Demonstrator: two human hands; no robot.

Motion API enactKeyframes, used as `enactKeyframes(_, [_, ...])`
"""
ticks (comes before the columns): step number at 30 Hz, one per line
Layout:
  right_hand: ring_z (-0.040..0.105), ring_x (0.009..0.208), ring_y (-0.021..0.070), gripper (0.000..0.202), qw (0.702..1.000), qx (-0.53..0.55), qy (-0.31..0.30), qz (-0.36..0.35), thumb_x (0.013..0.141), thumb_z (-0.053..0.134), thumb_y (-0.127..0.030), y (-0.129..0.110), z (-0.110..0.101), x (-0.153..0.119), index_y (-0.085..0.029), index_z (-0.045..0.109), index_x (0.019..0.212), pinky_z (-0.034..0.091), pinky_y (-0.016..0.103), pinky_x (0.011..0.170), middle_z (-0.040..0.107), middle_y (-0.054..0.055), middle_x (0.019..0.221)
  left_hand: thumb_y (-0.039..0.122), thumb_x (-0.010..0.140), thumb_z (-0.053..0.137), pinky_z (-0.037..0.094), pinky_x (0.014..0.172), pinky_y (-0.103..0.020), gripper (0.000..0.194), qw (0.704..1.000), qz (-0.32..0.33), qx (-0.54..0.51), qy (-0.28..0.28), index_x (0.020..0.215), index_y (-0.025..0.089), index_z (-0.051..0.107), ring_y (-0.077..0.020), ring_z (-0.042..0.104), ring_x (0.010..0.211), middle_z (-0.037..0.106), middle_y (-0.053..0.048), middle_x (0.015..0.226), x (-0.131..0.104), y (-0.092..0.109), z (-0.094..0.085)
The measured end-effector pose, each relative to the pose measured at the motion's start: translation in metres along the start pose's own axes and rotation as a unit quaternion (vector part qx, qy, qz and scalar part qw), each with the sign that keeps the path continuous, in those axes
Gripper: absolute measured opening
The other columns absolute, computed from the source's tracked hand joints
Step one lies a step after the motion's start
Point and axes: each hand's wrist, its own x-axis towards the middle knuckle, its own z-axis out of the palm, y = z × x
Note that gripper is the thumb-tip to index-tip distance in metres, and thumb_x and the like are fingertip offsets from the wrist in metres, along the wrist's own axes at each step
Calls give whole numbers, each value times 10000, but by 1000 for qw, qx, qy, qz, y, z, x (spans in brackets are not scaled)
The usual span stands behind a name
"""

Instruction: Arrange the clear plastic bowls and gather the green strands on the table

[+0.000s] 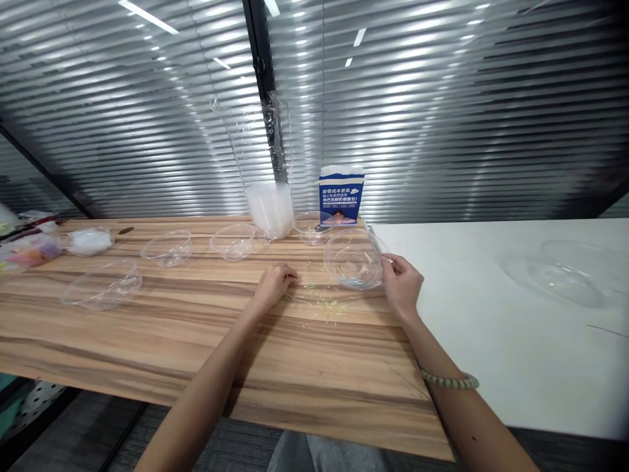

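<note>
My right hand (401, 282) pinches the right edge of a clear round plastic bowl (352, 260) near the right end of the wooden table. A beaded bracelet is on the right wrist. My left hand (276, 284) rests low over the wood to the left of that bowl, its fingers pressed together; whatever they may hold is too small to name. Small yellowish and clear shreds (327, 308) lie scattered between my hands. Just behind the bowl stands another clear bowl (313, 229), in front of a blue printed bag (341, 196).
A stack of clear bowls (271, 210) in an open plastic sleeve stands at the back. Separate clear bowls (234, 242) sit to the left. White and colourful bags (90, 241) lie at the far left. On the adjoining white table (472, 262) are clear round plastic pieces (570, 275).
</note>
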Motion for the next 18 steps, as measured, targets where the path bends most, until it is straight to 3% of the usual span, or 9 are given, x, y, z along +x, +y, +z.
enactKeyframes(10, [452,491,125,333,1000,1,0,7,726,538,-346,-1,-1,-1,-113,710,891,381,260,547,574,2,549,140,815,517,447,757,-254,169,1000,28,11,-4,804,165,683,-174,617,825,691,-60,854,-1,-1,2])
enactKeyframes(18, [481,491,139,316,999,8,23,23,709,546,-330,6,-1,4,-117,711,874,396,267,551,580,7,535,229,832,463,462,780,-277,237,995,-87,-1,52,926,159,669,-190,624,848,700,-67,923,-10,-29,-30])
